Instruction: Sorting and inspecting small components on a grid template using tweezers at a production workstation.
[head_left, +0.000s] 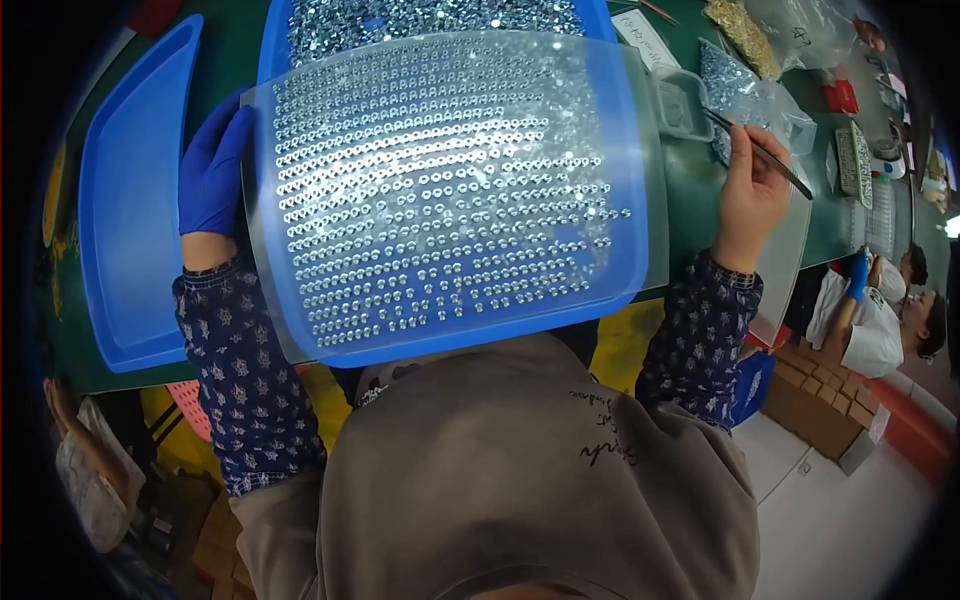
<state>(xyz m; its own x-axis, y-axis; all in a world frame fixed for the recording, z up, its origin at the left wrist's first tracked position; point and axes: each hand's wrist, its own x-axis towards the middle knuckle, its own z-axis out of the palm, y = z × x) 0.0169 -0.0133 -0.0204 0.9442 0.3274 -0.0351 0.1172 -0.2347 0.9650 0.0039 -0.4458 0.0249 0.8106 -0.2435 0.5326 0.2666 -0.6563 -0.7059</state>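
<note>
My left hand, in a blue glove, grips the left edge of a clear sheet. Rows of small shiny silver ring-like pieces cover most of it, with gaps in the lower rows. Beneath the sheet lies a blue tray, heaped at its far end with loose silver pieces. Bare, my right hand pinches dark tweezers to the right of the sheet. Their tips point at a small clear plastic box by the sheet's upper right edge; whether they hold a piece cannot be made out.
Another blue tray lies on the green table at the left. Bags of silver pieces and gold pieces are at the back right. Cardboard boxes and co-workers are at the far right.
</note>
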